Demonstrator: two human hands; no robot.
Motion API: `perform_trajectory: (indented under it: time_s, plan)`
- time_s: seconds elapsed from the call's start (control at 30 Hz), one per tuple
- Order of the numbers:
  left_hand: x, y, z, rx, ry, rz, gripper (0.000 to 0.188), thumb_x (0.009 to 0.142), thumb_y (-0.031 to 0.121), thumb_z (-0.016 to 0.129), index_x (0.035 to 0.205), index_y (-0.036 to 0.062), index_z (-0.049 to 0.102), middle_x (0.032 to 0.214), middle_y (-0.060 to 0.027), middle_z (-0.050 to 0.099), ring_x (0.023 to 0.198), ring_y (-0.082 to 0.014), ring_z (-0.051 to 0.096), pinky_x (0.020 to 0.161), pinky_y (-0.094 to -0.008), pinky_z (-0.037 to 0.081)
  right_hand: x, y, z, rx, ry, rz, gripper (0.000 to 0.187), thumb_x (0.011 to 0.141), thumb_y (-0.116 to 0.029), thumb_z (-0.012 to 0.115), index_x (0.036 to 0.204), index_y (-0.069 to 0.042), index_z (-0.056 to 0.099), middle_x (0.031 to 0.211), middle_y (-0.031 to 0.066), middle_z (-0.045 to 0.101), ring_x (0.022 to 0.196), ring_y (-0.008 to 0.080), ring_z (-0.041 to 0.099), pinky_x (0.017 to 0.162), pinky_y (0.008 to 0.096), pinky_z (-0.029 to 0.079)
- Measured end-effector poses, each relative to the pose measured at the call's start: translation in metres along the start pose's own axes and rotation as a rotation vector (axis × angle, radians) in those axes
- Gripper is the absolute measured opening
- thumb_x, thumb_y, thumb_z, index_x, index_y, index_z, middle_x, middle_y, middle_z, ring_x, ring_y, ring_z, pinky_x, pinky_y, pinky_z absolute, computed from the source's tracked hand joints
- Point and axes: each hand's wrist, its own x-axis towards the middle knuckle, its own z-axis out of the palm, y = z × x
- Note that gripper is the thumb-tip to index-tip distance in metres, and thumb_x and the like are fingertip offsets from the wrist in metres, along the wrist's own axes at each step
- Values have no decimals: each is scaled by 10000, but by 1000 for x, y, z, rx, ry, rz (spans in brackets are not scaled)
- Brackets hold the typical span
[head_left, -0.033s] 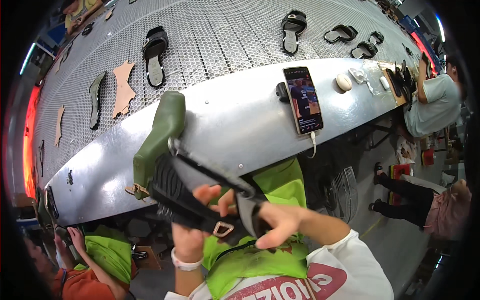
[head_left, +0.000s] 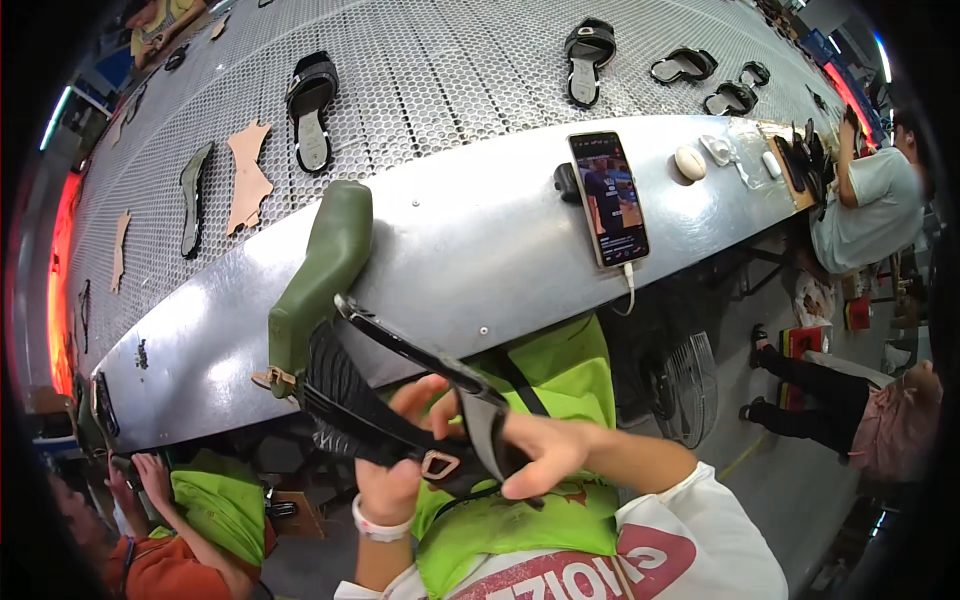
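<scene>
My left hand [head_left: 390, 485] is closed on a black pleated sandal upper [head_left: 345, 380], which carries a small rose-gold buckle [head_left: 438, 464]. A long curved insole [head_left: 484, 428], grey on one face with a black edge, is gripped at its heel end by my right hand [head_left: 548, 452]. Between the two pieces, fingers of my left hand reach up, and the insole slants away over the table edge. Beyond the upper, a green shoe last [head_left: 325, 265] lies on the metal table rim, with a tan piece [head_left: 278, 382] at its near end.
A phone [head_left: 610, 205] on a stand, cabled, sits on the metal ledge [head_left: 450, 240] beside a whitish oval object [head_left: 689, 163]. Several sandals, including one black sandal [head_left: 312, 110], and tan cutouts [head_left: 247, 178] lie on the perforated surface. Co-workers sit left and right; a fan [head_left: 688, 390] stands below.
The insole and upper, blurred before, now show sharply. My left hand has shifted slightly right and down; the insole's far end has dropped a little.
</scene>
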Motion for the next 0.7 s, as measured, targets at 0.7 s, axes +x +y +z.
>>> perform_trajectory:
  time_s: [0.7]
  plan:
    - [70, 105, -85, 1510, 192, 114, 543, 750, 108, 780, 1215, -1, 521, 885, -165, 637, 693, -264, 629, 591, -370, 486, 50, 22, 6, 83, 621, -202, 860, 898, -185, 654, 1518, -90, 66, 1433, 193, 333, 1200, 269, 513, 949, 411, 483]
